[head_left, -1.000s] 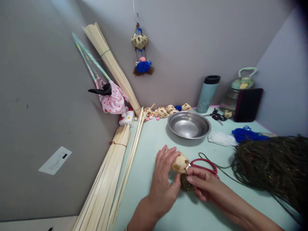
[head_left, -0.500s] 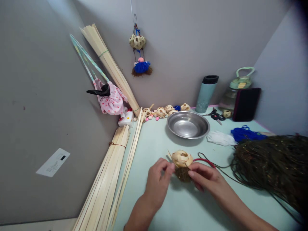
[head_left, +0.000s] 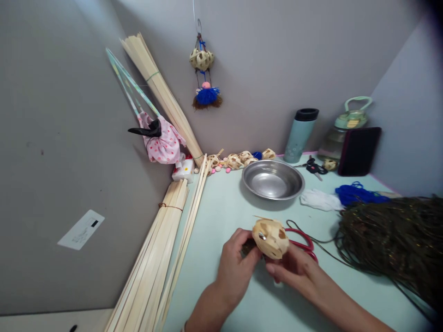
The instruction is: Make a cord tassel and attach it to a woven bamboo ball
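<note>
A woven ball of pale bamboo strips [head_left: 270, 237] is held above the table between my two hands, with a thin strip end poking out at its top left. A small shiny spot shows in one of its gaps. My left hand [head_left: 237, 260] pinches the dark brown yarn tuft [head_left: 247, 247] at the ball's left side, most of it hidden by the fingers. From below and the right, my right hand [head_left: 294, 267] grips the ball, its fingertips partly behind it. Red scissor-like handles [head_left: 306, 242] lie on the table just behind my right hand.
A steel bowl [head_left: 273, 180] stands behind the hands. To the right lie a dark yarn heap [head_left: 391, 244], blue yarn [head_left: 360, 193], white yarn [head_left: 321, 199] and black scissors [head_left: 315, 167]. Bamboo strip bundles [head_left: 152, 249] lean at left; a tumbler [head_left: 300, 136] and phone [head_left: 360, 152] stand at the back.
The woven ball has been turned and tipped toward me, so the brown tuft has swung from below it to its left, into my left hand. My right hand has moved under the ball.
</note>
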The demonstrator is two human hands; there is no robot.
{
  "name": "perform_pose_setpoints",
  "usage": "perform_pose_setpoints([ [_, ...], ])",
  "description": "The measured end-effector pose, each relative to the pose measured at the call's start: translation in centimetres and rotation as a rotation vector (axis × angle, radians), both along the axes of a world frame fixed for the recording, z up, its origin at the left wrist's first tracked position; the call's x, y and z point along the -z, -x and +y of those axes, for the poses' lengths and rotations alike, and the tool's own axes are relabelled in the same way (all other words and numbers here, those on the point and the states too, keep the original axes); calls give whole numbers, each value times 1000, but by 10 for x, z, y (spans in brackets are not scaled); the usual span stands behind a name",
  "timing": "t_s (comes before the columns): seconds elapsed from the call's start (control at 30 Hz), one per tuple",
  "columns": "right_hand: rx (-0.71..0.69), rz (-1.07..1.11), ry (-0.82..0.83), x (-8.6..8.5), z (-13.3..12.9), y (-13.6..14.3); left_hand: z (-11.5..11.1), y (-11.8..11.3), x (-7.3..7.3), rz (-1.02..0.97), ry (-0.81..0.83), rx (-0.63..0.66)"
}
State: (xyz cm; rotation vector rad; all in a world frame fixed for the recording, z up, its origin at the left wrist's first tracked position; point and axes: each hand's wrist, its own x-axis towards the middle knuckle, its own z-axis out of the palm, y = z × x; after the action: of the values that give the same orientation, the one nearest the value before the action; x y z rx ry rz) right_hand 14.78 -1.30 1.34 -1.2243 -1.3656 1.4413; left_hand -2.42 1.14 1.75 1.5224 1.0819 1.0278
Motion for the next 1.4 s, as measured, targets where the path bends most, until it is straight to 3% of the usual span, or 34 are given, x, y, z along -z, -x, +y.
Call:
perform_pose_setpoints([
  [0.13, 44, 198, 75, -9, 3, -3, 1, 2, -1, 15, 27, 7],
  [0.3, 73, 169, 119, -14, 7, -9, 1, 2, 0, 103, 44, 71],
  [0.47, 143, 169, 127, -16, 12, -13, 0, 1, 0, 32, 77, 130],
  [0.7, 185, 422, 211, -14, 12, -10, -6, -4, 1, 17, -39, 95],
  [0.83, 212, 374, 204, -12, 11, -8, -6, -6, 2, -36, -21, 35],
  [0.93, 217, 308, 193, -11, 10, -8, -6, -9, 1, -200, 87, -30],
  [1.03, 198, 204, 100, -13, 7, -7, -7, -12, -1, -323, 165, 1],
  [1.13, 163, 129, 15, -16, 4, -6, -9, -15, -2, -294, 181, 40],
  [1.4, 190, 19, -18, -16, 4, -7, -8, -14, 2, -324, 241, 15],
])
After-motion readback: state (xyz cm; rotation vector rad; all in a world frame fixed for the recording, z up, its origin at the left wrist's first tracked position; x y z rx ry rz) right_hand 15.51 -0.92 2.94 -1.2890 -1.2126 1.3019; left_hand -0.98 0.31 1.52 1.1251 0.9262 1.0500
